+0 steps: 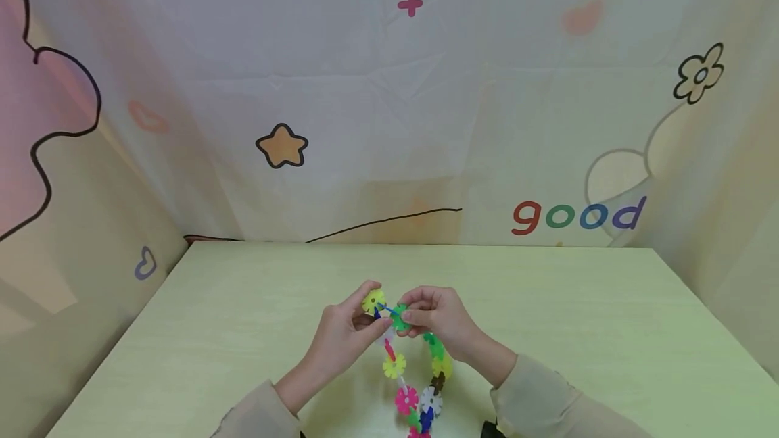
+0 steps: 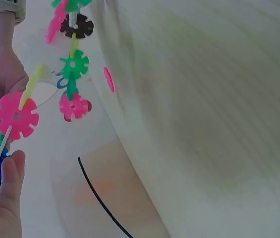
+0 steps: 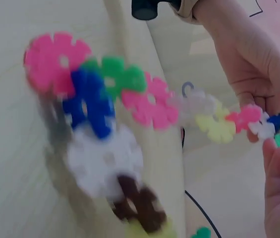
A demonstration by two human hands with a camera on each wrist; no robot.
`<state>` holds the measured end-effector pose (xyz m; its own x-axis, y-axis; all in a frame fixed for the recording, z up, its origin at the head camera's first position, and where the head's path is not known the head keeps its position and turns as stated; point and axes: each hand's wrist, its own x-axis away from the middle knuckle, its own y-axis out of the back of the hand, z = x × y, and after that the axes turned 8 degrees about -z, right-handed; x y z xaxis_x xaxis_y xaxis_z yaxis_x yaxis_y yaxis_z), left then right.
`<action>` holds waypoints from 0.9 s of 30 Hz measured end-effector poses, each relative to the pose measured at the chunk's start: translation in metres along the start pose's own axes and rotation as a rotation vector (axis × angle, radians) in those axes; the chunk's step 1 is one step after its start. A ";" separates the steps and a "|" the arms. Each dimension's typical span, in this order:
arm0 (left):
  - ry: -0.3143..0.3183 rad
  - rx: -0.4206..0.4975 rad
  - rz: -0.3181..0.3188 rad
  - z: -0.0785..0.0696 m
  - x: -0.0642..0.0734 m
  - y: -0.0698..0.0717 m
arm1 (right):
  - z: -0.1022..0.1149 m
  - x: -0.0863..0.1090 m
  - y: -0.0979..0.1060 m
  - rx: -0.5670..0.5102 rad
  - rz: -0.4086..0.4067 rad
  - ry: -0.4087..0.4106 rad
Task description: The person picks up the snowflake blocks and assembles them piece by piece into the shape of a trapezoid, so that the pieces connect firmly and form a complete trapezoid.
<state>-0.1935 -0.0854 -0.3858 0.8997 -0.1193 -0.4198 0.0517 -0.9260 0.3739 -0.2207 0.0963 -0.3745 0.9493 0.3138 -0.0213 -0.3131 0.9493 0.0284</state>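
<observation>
Just over the table, my left hand (image 1: 347,330) holds a yellow notched flower-shaped disc (image 1: 373,301) between thumb and fingers. My right hand (image 1: 441,320) pinches a green disc (image 1: 399,317) facing it. A blue disc (image 1: 386,307), seen nearly edge-on, spans the gap between yellow and green. From both hands hangs a looped chain of interlocked discs, among them a yellow disc (image 1: 394,366), a pink disc (image 1: 406,399) and a white disc (image 1: 431,400). In the right wrist view the chain's blue disc (image 3: 87,101) and brown disc (image 3: 140,203) show close up, slightly blurred.
The pale table (image 1: 243,289) reaches back to a printed cloth backdrop (image 1: 365,86). A dark object (image 1: 491,430) shows at the bottom edge near the right sleeve (image 1: 548,397). The chain's lower end runs out of the head view at the bottom.
</observation>
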 end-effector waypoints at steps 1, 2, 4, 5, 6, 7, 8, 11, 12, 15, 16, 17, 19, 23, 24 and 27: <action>0.007 -0.010 0.015 0.000 0.000 0.001 | 0.001 0.000 0.001 0.015 0.013 0.000; 0.019 -0.020 0.033 0.000 0.000 0.002 | 0.001 -0.001 0.002 0.034 0.025 0.001; 0.046 -0.040 0.066 -0.001 0.000 0.004 | 0.002 -0.002 0.005 0.076 0.054 0.000; 0.065 -0.050 0.084 -0.001 0.000 0.005 | 0.003 -0.003 0.006 0.101 0.070 0.005; 0.087 -0.052 0.102 -0.002 0.000 0.006 | 0.003 -0.004 0.007 0.124 0.084 0.006; 0.102 -0.059 0.120 -0.003 0.000 0.007 | 0.004 -0.005 0.008 0.144 0.100 0.010; 0.115 -0.065 0.134 -0.003 -0.001 0.007 | 0.004 -0.006 0.009 0.167 0.117 0.015; 0.137 -0.089 0.164 -0.005 -0.003 0.007 | 0.004 -0.010 0.012 0.234 0.174 0.045; 0.136 -0.090 0.171 -0.006 -0.003 0.007 | 0.004 -0.011 0.013 0.250 0.189 0.050; 0.128 -0.100 0.187 -0.005 -0.004 0.006 | 0.003 -0.015 0.014 0.278 0.233 0.061; 0.130 -0.097 0.192 -0.004 -0.004 0.006 | 0.002 -0.016 0.014 0.279 0.242 0.052; 0.132 -0.091 0.199 -0.003 -0.004 0.006 | 0.001 -0.017 0.015 0.279 0.253 0.049; 0.134 -0.091 0.208 -0.001 -0.004 0.006 | 0.000 -0.019 0.015 0.283 0.273 0.040; 0.136 -0.104 0.214 0.002 -0.002 0.008 | -0.003 -0.024 0.020 0.328 0.268 0.032; 0.136 -0.112 0.210 0.003 -0.002 0.009 | -0.004 -0.025 0.023 0.348 0.258 0.031; 0.141 -0.139 0.195 0.007 -0.002 0.012 | -0.008 -0.030 0.036 0.422 0.225 0.021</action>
<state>-0.1973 -0.0985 -0.3864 0.9495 -0.2300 -0.2132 -0.0780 -0.8316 0.5499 -0.2603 0.1213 -0.3812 0.8570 0.5153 0.0120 -0.4679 0.7680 0.4374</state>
